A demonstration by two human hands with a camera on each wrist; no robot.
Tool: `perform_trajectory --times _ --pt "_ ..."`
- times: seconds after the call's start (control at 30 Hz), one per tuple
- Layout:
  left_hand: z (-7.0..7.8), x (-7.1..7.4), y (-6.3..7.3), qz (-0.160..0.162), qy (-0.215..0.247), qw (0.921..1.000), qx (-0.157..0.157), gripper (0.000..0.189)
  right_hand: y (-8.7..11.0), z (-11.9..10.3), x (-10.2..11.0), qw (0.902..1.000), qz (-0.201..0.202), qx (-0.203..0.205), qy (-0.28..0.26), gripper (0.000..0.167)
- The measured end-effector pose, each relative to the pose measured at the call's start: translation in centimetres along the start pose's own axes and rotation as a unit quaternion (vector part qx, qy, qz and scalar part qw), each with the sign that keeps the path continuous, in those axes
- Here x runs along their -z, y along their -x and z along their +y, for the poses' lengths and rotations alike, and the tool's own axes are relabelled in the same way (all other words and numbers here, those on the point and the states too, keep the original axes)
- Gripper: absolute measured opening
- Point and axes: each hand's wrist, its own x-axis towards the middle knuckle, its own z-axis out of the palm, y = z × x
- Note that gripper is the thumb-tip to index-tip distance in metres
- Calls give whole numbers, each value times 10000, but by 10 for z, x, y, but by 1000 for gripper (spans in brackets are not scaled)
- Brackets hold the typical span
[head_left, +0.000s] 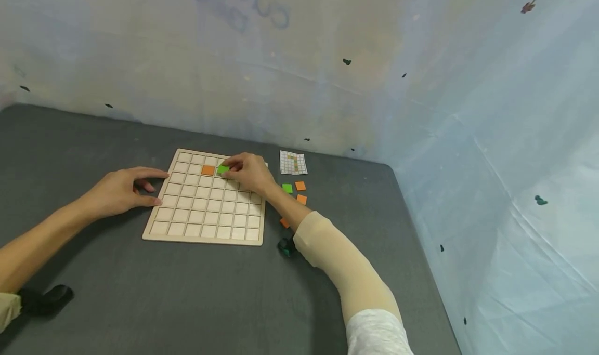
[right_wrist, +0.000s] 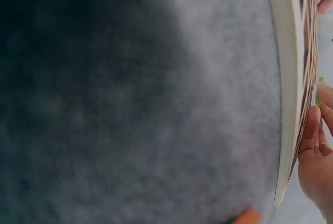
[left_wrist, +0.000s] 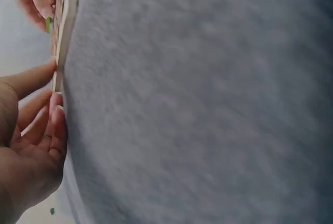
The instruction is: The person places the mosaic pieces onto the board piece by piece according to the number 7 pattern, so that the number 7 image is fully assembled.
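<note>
Board (head_left: 201, 204) on bench (head_left: 210, 292), L grip (head_left: 121, 188) at L edge. Tile (head_left: 208, 170) on board nr back; 2nd tile (head_left: 222, 169) just R, in R grip (head_left: 250, 174). Card (head_left: 293, 163) R of board, loose tiles (head_left: 300, 185) in front.

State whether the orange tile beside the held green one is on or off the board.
On: the head view shows the orange tile on the board, left of the green tile the right hand pinches.

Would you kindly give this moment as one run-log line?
right hand: pinches green tile at wooden grid board; left hand: touches board's edge; orange tile: on board; pattern card: beside board
</note>
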Motion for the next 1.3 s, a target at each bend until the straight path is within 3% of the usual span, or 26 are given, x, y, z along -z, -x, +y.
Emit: perform_trajectory --times 0.53,0.77,1.03,1.3 --pt "-4 5 0 -286 642 9975 122 73 -4 -2 -5 9981 -123 391 453 28" --pt "-4 7 1 -302 710 9970 71 71 -3 -4 -6 9969 -104 464 619 29" --pt "-5 6 2 -332 637 9974 95 71 -3 -5 -4 9976 -248 357 532 31" --pt "-7 6 3 -336 700 9969 133 72 3 -3 7 9993 -265 272 12 29"
